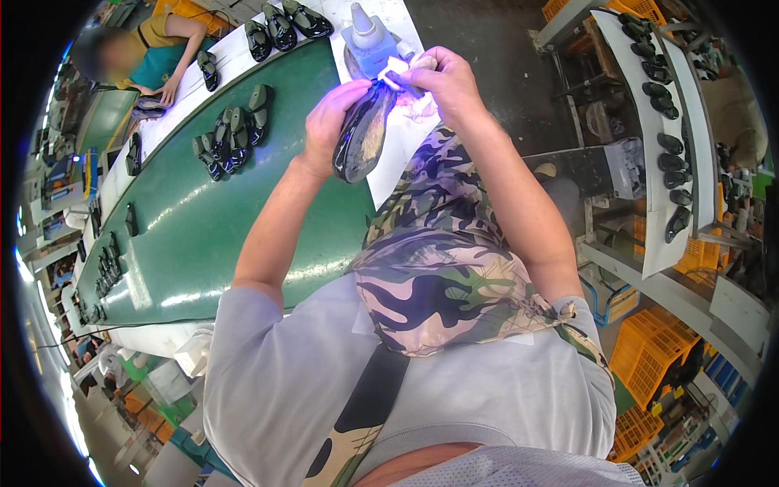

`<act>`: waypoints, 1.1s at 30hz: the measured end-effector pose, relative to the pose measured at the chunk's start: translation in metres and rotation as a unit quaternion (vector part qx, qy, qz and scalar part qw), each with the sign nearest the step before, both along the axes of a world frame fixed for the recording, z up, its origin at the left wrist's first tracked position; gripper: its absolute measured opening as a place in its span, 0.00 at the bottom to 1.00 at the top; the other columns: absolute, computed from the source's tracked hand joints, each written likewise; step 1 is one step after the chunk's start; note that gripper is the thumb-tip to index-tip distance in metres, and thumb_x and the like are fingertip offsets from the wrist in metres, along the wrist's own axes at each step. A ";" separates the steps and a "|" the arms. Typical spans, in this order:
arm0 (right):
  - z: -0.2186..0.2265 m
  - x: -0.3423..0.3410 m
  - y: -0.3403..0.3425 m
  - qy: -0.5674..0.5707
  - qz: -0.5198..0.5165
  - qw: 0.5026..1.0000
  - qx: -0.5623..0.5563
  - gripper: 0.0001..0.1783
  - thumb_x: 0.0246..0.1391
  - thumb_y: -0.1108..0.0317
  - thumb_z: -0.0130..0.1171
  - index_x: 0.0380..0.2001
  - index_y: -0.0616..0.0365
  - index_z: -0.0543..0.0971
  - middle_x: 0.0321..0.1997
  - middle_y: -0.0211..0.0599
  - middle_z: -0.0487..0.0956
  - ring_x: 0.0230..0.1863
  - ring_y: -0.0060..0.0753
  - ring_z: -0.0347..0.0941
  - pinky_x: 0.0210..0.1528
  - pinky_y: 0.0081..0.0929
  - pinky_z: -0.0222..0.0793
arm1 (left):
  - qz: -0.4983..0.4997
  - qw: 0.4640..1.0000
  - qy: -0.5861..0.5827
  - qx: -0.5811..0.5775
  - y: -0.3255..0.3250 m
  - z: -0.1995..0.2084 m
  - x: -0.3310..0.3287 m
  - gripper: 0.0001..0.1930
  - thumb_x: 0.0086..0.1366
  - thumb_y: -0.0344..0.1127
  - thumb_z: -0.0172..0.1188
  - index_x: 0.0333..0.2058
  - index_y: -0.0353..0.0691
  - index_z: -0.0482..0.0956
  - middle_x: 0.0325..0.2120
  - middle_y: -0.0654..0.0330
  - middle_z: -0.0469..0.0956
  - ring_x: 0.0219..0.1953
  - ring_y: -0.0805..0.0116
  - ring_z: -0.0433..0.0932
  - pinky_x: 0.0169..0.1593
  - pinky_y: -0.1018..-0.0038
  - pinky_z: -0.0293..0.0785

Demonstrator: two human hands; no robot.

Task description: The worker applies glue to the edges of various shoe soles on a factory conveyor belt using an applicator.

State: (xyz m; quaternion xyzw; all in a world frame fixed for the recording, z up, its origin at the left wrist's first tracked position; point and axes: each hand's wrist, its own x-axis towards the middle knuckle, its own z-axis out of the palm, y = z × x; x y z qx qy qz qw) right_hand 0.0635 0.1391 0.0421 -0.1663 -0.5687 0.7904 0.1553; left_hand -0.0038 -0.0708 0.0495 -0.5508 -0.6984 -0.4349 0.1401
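My left hand (329, 118) grips a glossy black shoe (363, 134), sole side partly toward me, held up over the edge of the green conveyor belt (187, 235). My right hand (445, 84) pinches a small white cloth or applicator (399, 71) against the shoe's upper end, where a purple-blue glow shows. A pale blue squeeze bottle (367, 42) with a white nozzle stands just behind the hands on the white bench strip (406, 138). A camouflage-pattern apron (438, 260) covers my front.
Several black shoes (231, 134) lie in groups along the belt. Another person (154, 53) sits at the far left end. At right, a white rack (661, 162) carries more black shoes. Yellow crates (645, 349) stand on the floor at lower right.
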 end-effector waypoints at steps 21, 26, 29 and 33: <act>0.051 0.021 0.002 0.051 0.010 0.967 0.250 0.11 0.42 0.73 0.70 0.28 0.62 0.77 0.24 0.29 0.78 0.27 0.16 0.73 0.29 0.20 0.71 | -0.021 0.891 -0.293 -0.345 0.001 0.005 -0.005 0.26 0.36 0.39 0.75 0.36 0.33 0.79 0.29 0.53 0.83 0.30 0.63 0.82 0.39 0.68 0.79; 0.039 0.014 0.003 0.069 -0.008 0.960 0.272 0.10 0.43 0.73 0.69 0.27 0.60 0.76 0.23 0.26 0.77 0.26 0.15 0.70 0.29 0.21 0.69 | -0.067 0.855 -0.354 -0.373 -0.007 -0.001 -0.012 0.27 0.35 0.38 0.76 0.37 0.33 0.79 0.28 0.57 0.82 0.30 0.67 0.80 0.40 0.70 0.78; 0.032 0.013 0.005 0.091 0.008 0.954 0.286 0.10 0.43 0.73 0.69 0.26 0.60 0.75 0.24 0.26 0.77 0.26 0.16 0.69 0.29 0.22 0.69 | -0.092 0.806 -0.458 -0.364 -0.008 0.000 -0.012 0.29 0.36 0.36 0.76 0.40 0.32 0.79 0.32 0.59 0.82 0.33 0.70 0.79 0.43 0.72 0.77; 0.035 0.016 -0.002 0.091 0.028 0.947 0.306 0.10 0.44 0.75 0.68 0.27 0.60 0.75 0.25 0.28 0.77 0.26 0.17 0.70 0.29 0.22 0.69 | -0.146 0.745 -0.569 -0.316 -0.012 0.002 -0.013 0.32 0.38 0.33 0.75 0.46 0.32 0.77 0.37 0.61 0.81 0.38 0.70 0.78 0.47 0.73 0.75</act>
